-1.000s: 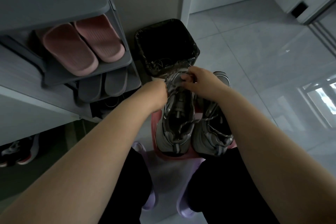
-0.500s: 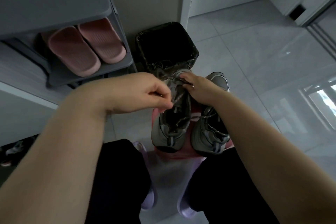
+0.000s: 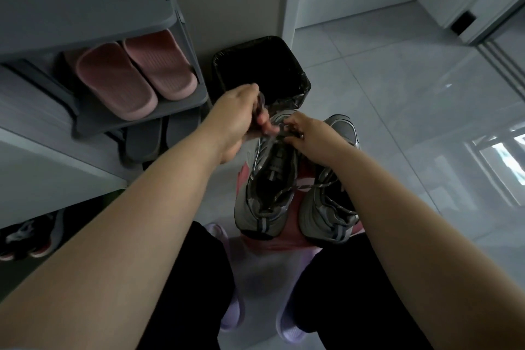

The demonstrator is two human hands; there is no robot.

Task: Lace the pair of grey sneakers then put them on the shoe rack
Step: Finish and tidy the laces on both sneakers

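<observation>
Grey sneakers: the pair stands side by side on a pink stool in front of the person's knees, heels toward the person, toes toward the bin; neither shoe is on the rack.
Dark trainers: on the floor at the far left, low under the rack, partly cut off by the frame.
Shoe rack: grey, open shelves, left of the stool and apart from it.
Pink slippers: a pair lying flat on the rack's upper visible shelf.
Grey slippers: a pair on the shelf just below, mostly in shadow.
Left hand: raised above the toe of the nearer-left sneaker, fingers curled tight, pinching a lace that runs down to that shoe; blurred.
Waste bin: black-lined, against the wall just beyond the sneakers' toes.
Right hand: low over the front eyelets of the same sneaker, fingertips curled in and pinching the lace there.
Loose strand: crosses from the left sneaker's opening to the right sneaker.
Lilac slippers: on the person's feet, below the stool.
Tiled floor: pale and glossy, on the right.
</observation>
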